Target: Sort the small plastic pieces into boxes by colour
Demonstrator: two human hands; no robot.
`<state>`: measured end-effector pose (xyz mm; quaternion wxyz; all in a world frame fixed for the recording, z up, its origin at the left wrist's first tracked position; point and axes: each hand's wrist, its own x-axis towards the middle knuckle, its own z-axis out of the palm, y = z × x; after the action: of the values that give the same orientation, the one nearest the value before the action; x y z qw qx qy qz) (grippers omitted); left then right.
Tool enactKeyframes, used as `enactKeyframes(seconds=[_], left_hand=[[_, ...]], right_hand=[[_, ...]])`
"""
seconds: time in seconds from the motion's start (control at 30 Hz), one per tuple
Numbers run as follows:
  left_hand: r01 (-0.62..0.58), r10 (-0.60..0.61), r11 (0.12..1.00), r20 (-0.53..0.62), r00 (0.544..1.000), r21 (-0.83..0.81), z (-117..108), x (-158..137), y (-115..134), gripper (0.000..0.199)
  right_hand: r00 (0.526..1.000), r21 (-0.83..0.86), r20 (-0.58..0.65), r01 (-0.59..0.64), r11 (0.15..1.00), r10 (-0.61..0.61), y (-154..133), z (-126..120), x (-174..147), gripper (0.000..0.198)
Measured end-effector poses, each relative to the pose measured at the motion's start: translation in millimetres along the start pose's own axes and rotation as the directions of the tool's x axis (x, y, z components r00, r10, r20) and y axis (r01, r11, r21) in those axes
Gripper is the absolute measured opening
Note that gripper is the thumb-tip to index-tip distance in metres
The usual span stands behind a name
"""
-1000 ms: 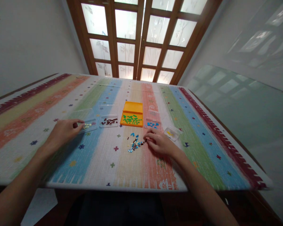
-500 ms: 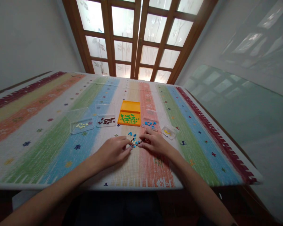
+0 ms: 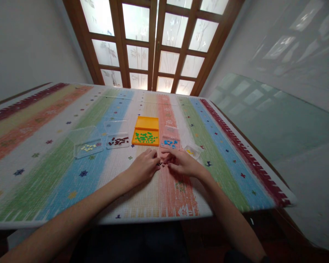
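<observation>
My left hand (image 3: 146, 165) rests on the striped tablecloth with its fingers curled together. Whatever lies inside or behind them is hidden. Facing it, my right hand (image 3: 183, 163) has bent fingers, the thumb apart from the index finger. In the gap between both hands lie a few small dark brown pieces (image 3: 162, 164), close to the fingertips. Just beyond the hands stands an open orange case (image 3: 147, 123) with many small green pieces (image 3: 145, 137). Right of it, blue pieces (image 3: 170, 143) sit in a clear box, partly above my right hand.
Clear lidded boxes flank the case: one with brown pieces (image 3: 118, 141), one farther left with pale yellow pieces (image 3: 88, 147). Yellow pieces (image 3: 190, 151) lie in a small clear box beyond my right hand. The tablecloth (image 3: 98, 197) reaches the near table edge.
My left hand has moved right and slightly forward, now covering where blue and mixed pieces showed. The fingers of my right hand have spread a little. The view has shifted slightly.
</observation>
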<state>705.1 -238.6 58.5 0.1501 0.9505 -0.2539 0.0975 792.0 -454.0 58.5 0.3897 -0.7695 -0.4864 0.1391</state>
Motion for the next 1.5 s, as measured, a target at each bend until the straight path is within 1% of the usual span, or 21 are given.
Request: enactKeyframes(seconds=[0.13,0.27,0.37,0.53,0.7,0.83,0.97,1.2,1.37,1.5], left_hand=[[-0.015,0.015,1.000,-0.005,1.000,-0.008,1.7,3.0,-1.2,0.011],[-0.053,0.053,0.998,-0.011,0.999,-0.019,8.0,8.1,-4.1,0.016],[-0.080,0.080,0.996,0.004,0.997,-0.028,12.5,11.4,-6.2,0.018],[-0.100,0.100,0.995,0.003,0.995,-0.019,15.6,13.6,-6.5,0.013],[-0.168,0.169,0.985,-0.010,0.986,0.031,20.0,16.3,-7.8,0.017],[-0.222,0.221,0.970,0.021,0.975,0.102,22.1,19.7,-8.6,0.021],[-0.291,0.288,0.946,0.042,0.957,0.141,20.7,21.6,-7.7,0.025],[-0.359,0.358,0.921,0.030,0.933,0.152,20.8,22.6,-10.0,0.031],[-0.412,0.408,0.879,0.069,0.911,0.240,16.4,24.0,-11.1,0.027],[-0.426,0.427,0.874,0.050,0.903,0.234,9.7,23.3,-11.0,0.024]], right_hand=[[0.998,-0.106,-0.056,-0.012,0.994,0.006,-2.2,-3.5,0.0,0.049],[0.998,-0.211,-0.064,-0.025,0.977,0.011,-4.1,-5.4,0.6,0.030],[0.996,-0.272,-0.088,-0.044,0.961,0.021,-5.2,-6.3,0.5,0.023],[0.992,-0.287,-0.121,-0.067,0.956,0.033,-3.2,-6.6,0.9,0.023],[0.992,-0.296,-0.124,-0.072,0.952,0.036,-1.4,-6.1,1.3,0.021],[0.990,-0.301,-0.132,-0.084,0.950,0.046,-2.4,-6.2,1.5,0.020],[0.989,-0.319,-0.137,-0.090,0.944,0.048,-1.9,-6.3,1.8,0.020],[0.990,-0.318,-0.133,-0.081,0.945,0.040,0.4,-6.7,1.5,0.021],[0.990,-0.331,-0.136,-0.081,0.940,0.037,1.1,-6.0,1.6,0.020],[0.989,-0.351,-0.145,-0.081,0.933,0.032,0.8,-4.9,1.8,0.020]])
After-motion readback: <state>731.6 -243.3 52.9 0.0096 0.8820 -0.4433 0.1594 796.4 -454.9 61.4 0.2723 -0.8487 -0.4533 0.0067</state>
